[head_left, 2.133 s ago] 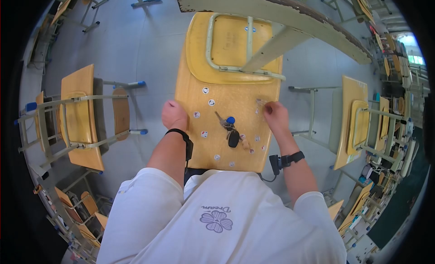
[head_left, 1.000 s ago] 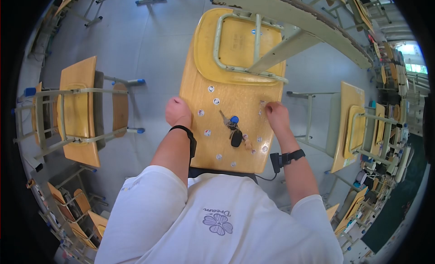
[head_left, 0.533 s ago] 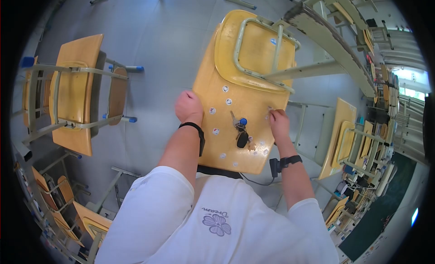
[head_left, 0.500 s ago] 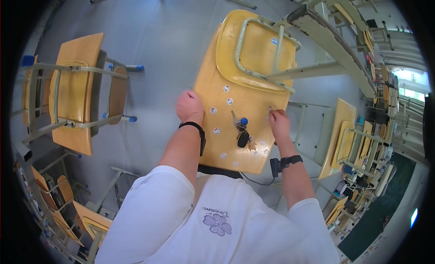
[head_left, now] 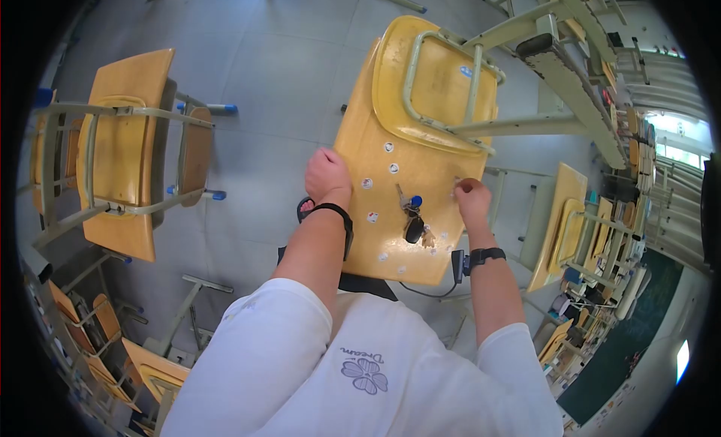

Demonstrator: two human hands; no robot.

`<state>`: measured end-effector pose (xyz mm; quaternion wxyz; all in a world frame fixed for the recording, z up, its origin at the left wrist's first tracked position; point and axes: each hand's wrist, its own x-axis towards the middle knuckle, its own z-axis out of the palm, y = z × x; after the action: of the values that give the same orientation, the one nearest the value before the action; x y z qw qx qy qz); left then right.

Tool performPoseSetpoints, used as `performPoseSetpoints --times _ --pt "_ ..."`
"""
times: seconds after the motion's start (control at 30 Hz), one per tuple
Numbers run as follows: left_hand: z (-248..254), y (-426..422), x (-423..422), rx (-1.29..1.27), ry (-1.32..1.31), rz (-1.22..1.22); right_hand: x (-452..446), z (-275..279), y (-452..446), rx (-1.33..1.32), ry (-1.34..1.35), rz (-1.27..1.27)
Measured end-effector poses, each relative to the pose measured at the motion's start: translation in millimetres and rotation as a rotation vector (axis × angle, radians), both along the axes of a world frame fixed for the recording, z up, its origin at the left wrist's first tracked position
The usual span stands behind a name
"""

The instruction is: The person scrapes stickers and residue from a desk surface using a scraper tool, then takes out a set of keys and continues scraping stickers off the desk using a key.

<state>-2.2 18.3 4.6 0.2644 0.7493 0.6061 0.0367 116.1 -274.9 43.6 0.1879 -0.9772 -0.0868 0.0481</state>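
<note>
The right hand [head_left: 472,201] had its fingers bunched together at a small, pale, translucent piece [head_left: 457,185], near the right edge of the yellow wooden tabletop [head_left: 360,245], right of the frame's centre; whether they gripped it or only touched it could not be told. The piece was too small to show its long axis or which way it pointed. The left hand [head_left: 328,172] was curled into a fist at the tabletop's left edge, its fingers closed. Between the hands lay a bunch of keys [head_left: 408,206] with a blue round tag [head_left: 415,201], its long axis running from upper left to lower right, a silver key [head_left: 400,191] pointing to the upper left and a black oval fob [head_left: 414,230] at the lower end.
</note>
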Motion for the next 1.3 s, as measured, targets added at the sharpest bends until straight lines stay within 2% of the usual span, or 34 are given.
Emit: performPoseSetpoints --times 0.23,0.3,0.5,0.63,0.9,1.3 --pt "0 0 -1 0.019 0.002 -0.021 -3 9 6 0.005 0.011 -0.142" --pt "-1 1 -1 0.013 0.007 -0.023 -6 12 12 0.099 -0.036 -0.063" --pt "3 1 0 -0.01 -0.029 -0.015 -6 5 11 0.072 -0.08 0.087" --pt "2 2 -1 -0.013 -0.047 -0.029 -11 0 8 0.112 -0.049 0.075" --pt "1 4 0 -0.031 -0.021 -0.011 -14 3 16 -0.025 -0.093 0.143" --pt "1 1 -3 0.003 -0.022 0.019 1 -1 12 -0.068 -0.05 0.175"
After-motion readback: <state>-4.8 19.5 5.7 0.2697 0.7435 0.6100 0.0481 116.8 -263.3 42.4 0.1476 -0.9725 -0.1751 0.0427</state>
